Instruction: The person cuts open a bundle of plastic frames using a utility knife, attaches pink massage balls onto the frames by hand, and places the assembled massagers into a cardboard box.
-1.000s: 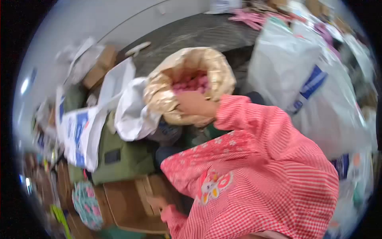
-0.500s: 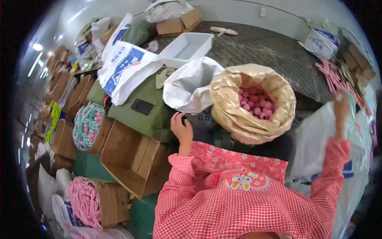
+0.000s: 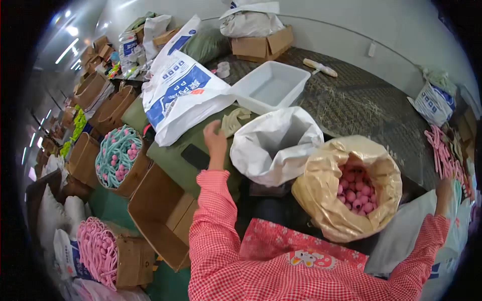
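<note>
My left hand (image 3: 215,139) is raised over a green sack (image 3: 173,163), its fingers apart and empty, beside a crumpled beige cloth (image 3: 234,122) and a dark phone-like rectangle (image 3: 195,156). At the far right, my right hand (image 3: 444,193) is at the top of a whitish plastic bag (image 3: 409,220); its fingers are too small to make out. Between the hands, a tan bag with a rolled rim (image 3: 321,200) holds pink balls (image 3: 357,193). An open white bag (image 3: 273,145) stands to its left, touching it.
A white plastic tray (image 3: 271,85) and a brush-like tool (image 3: 320,67) lie on the dark table (image 3: 351,100). An open carton (image 3: 163,210) stands at the lower left, near boxes of teal rope (image 3: 118,158) and pink rope (image 3: 98,251). Pink strands (image 3: 442,153) hang at the right.
My left hand has moved up from beside the white bag to over the green sack. My right hand has shifted down in the view. The view has turned, so the bags appear lower and further right.
</note>
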`<action>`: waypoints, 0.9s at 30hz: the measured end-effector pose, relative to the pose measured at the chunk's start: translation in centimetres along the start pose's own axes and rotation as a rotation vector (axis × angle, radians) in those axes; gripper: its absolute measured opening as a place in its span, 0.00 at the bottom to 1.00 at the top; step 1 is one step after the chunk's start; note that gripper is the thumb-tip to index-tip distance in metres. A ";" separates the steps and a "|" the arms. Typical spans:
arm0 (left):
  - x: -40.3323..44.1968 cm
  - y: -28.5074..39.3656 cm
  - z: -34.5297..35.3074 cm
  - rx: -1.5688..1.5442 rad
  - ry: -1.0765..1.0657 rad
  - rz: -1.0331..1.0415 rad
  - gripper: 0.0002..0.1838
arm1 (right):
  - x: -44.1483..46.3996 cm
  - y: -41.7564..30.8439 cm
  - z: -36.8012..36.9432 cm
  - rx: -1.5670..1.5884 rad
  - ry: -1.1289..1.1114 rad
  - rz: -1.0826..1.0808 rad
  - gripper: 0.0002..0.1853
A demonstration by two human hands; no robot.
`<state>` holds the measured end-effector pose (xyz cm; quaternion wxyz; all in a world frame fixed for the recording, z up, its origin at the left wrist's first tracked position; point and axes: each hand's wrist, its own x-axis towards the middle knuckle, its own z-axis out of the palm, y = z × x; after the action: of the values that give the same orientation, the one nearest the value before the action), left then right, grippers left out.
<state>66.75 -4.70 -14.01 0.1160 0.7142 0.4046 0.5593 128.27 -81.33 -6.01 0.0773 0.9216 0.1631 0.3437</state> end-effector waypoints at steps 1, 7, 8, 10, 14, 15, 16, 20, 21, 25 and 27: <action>2.6 -0.8 0.7 -0.160 -0.040 -0.252 0.19 | 2.4 -7.9 -8.6 -0.002 0.040 -0.104 0.14; 11.4 -11.7 2.4 -0.511 0.105 -0.750 0.22 | 5.2 -33.6 -25.0 0.552 0.016 -0.252 0.13; 11.4 -14.3 1.4 0.025 0.015 -0.262 0.23 | 5.0 -35.7 -25.6 0.579 -0.088 -0.293 0.12; 12.9 -19.5 0.5 0.638 -0.205 0.271 0.26 | 4.2 -39.0 -25.4 0.738 -0.152 -0.357 0.11; 22.2 -22.9 -0.2 -0.241 -0.166 0.047 0.26 | 3.9 -43.8 -25.2 1.009 -0.296 -0.469 0.09; 23.8 -14.7 -1.7 -0.754 -0.147 -0.268 0.26 | 3.8 -44.7 -25.3 1.003 -0.305 -0.466 0.09; 25.0 -10.7 -3.2 -0.874 -0.106 -0.304 0.26 | 3.9 -45.4 -25.4 1.041 -0.366 -0.459 0.09; 23.9 0.7 -9.1 -1.119 -0.001 -0.112 0.27 | 3.7 -48.8 -26.0 1.258 -0.471 -0.495 0.12; 21.5 3.8 -10.5 -1.009 0.042 0.001 0.28 | 3.9 -49.7 -26.8 1.249 -0.537 -0.531 0.13; 14.8 6.6 -16.7 -1.131 -0.068 0.331 0.32 | 5.8 -55.2 -29.1 1.431 -0.747 -0.562 0.22; 10.8 7.7 -19.3 -1.059 0.009 0.323 0.29 | 6.6 -58.0 -30.8 1.624 -0.908 -0.466 0.32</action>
<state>53.45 -7.54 5.08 0.3704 0.6088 -0.0463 0.7000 98.29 -23.81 6.38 -0.4628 0.6837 0.4852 -0.2879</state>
